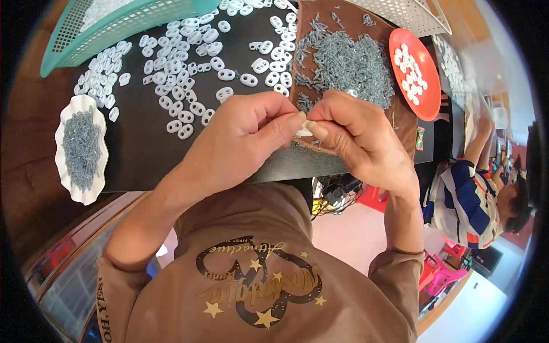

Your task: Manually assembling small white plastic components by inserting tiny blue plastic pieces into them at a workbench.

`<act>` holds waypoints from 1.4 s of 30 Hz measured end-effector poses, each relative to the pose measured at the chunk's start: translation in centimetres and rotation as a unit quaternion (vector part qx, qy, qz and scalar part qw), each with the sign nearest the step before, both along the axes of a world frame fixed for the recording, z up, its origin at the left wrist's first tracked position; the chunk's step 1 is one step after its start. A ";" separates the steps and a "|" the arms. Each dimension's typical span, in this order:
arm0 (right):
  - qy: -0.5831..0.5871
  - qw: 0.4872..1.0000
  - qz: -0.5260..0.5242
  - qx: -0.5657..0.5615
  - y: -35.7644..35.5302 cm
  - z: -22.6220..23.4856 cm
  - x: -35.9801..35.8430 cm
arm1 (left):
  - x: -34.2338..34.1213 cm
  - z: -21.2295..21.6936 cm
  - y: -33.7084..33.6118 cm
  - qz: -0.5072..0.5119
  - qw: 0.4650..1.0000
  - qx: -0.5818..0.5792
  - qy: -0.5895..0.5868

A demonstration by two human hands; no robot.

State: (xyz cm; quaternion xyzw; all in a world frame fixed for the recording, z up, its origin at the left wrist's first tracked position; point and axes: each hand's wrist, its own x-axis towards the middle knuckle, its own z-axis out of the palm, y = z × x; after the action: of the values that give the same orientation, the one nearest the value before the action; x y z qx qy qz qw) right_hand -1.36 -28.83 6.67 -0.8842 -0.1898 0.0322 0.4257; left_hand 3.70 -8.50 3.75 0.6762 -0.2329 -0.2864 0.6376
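Note:
My left hand (pixel 243 134) and my right hand (pixel 366 140) meet over the table's near edge, thumbs and forefingers pinched together. Between the fingertips is a small white plastic piece (pixel 303 132), mostly covered by them. Beyond my left hand lie many loose white oval two-hole pieces (pixel 186 116), which look like cord-lock parts. Past my right hand, a heap of small grey spring-like pieces (pixel 349 63) is spread on a brown cloth (pixel 313 12). To its right, a red oval plate (pixel 432 86) carries small white plastic pieces (pixel 410 68).
At far left, a white scalloped dish (pixel 100 117) holds more grey pieces. A teal basket (pixel 123 39) stands behind it, and a white perforated basket (pixel 409 16) at the back right. Another person (pixel 474 197) sits at the right. Dark cables (pixel 337 194) hang below the table.

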 end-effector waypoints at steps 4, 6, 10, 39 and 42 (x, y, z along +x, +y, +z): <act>0.061 0.996 -0.028 0.050 0.7 0.3 -0.3 | -0.3 0.4 0.8 -0.036 0.998 0.020 0.044; 0.033 0.998 -0.021 0.041 0.8 0.3 -0.3 | -0.3 0.3 1.0 -0.031 0.998 0.022 0.044; 0.030 0.998 -0.041 0.028 1.5 0.8 -1.0 | -0.8 -0.1 1.4 0.006 0.993 -0.043 0.108; 0.231 0.925 -0.093 0.287 3.9 0.4 -2.3 | -0.6 -0.2 3.6 -0.105 0.993 -0.036 -0.046; 0.237 0.924 -0.104 0.282 4.1 0.7 -2.1 | -1.4 -0.8 3.5 -0.059 0.994 -0.066 -0.069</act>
State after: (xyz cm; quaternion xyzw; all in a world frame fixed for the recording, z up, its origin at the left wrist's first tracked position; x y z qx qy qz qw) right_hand -3.50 -24.70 7.39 -0.7090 0.0078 0.1414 0.6909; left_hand 2.29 -5.04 2.96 0.6361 -0.3337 -0.2603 0.6452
